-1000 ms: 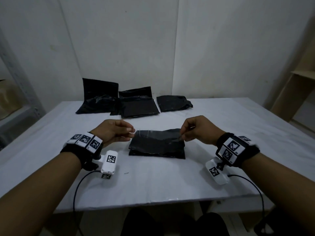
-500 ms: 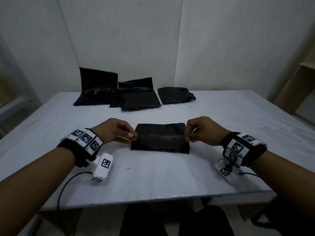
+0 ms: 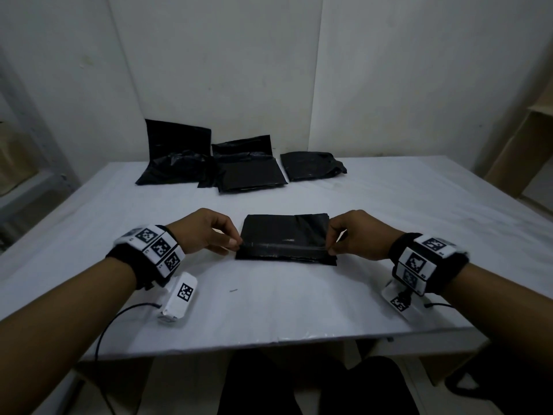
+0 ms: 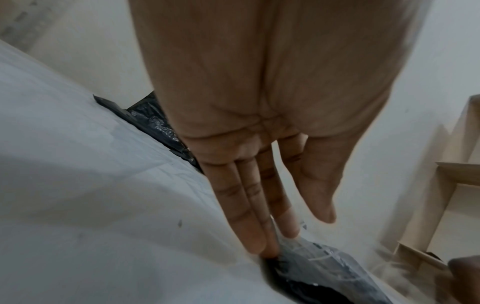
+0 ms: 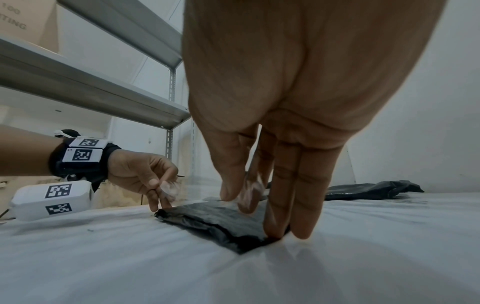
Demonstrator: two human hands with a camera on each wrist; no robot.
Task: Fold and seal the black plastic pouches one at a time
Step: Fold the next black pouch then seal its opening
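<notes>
A folded black pouch [image 3: 284, 235] lies flat on the white table [image 3: 269, 307] in front of me. A strip of clear tape [image 3: 284, 246] stretches across it near its front edge. My left hand [image 3: 237, 243] pinches the tape's left end at the pouch's left edge. My right hand [image 3: 329, 249] pinches the right end at the right edge. In the right wrist view the crumpled tape end [image 5: 250, 188] sits between thumb and finger, while other fingers touch the pouch [image 5: 213, 218]. The left wrist view shows fingertips at the pouch's corner [image 4: 324, 271].
Three more black pouches lie at the back of the table, left [image 3: 176, 163], middle [image 3: 248, 172] and right [image 3: 314, 166]. A metal shelf rack [image 5: 91, 82] stands to the left and a wooden shelf [image 3: 526, 139] to the right.
Both hands have carried the stretched tape down and toward me, from above the pouch's far edge to lie across its front part.
</notes>
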